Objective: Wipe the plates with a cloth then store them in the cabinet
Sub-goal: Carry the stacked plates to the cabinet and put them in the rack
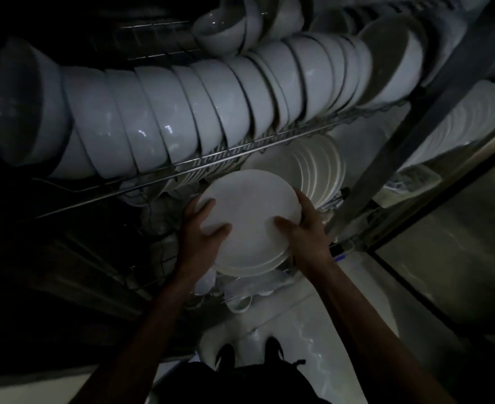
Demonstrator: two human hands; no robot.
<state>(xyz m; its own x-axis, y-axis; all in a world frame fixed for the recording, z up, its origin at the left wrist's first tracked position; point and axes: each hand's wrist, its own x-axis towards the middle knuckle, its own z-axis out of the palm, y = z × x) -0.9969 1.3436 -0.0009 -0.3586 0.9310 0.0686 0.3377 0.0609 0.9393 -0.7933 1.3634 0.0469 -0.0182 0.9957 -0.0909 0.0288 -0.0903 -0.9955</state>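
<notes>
A small stack of white plates (249,211) is tilted toward me at the middle of the head view, below a wire shelf. My left hand (201,237) grips its left edge, thumb on the top plate's face. My right hand (304,231) grips the right edge the same way, fingers wrapped behind. Just behind the stack, a row of white plates (316,167) stands on edge in the lower level of the dark cabinet. No cloth shows in either hand.
A long row of white bowls (182,112) lies on its side on the wire shelf (211,160) above the plates. More plates (468,121) stand at the far right behind a metal post (398,158). Cups (237,301) sit low under the stack. My shoes (225,357) are on the pale floor.
</notes>
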